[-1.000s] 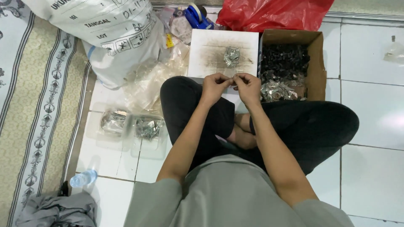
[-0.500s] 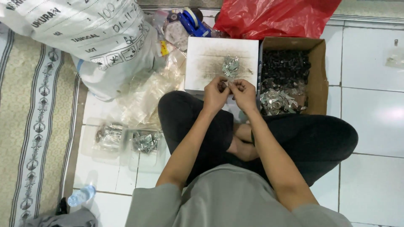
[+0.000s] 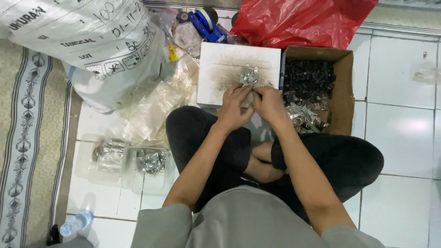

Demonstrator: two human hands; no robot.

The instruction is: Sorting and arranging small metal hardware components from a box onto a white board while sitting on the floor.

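A: Pinching something small, both hands — left hand (image 3: 235, 106), right hand (image 3: 268, 103) — over the white box's (image 3: 220, 69) near edge, beside the parts pile (image 3: 249, 76).
B: What's pinched is hidden. A loose grip may drop it between the knees.

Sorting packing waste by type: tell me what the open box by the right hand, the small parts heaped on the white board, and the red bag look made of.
Open box: brown cardboard, matte, with raw folded flaps. Small parts: probably metal, silvery with bright glints. White board: looks like card or foam, matte with grey smudges; unclear which. Red bag: thin plastic film, glossy and crinkled.
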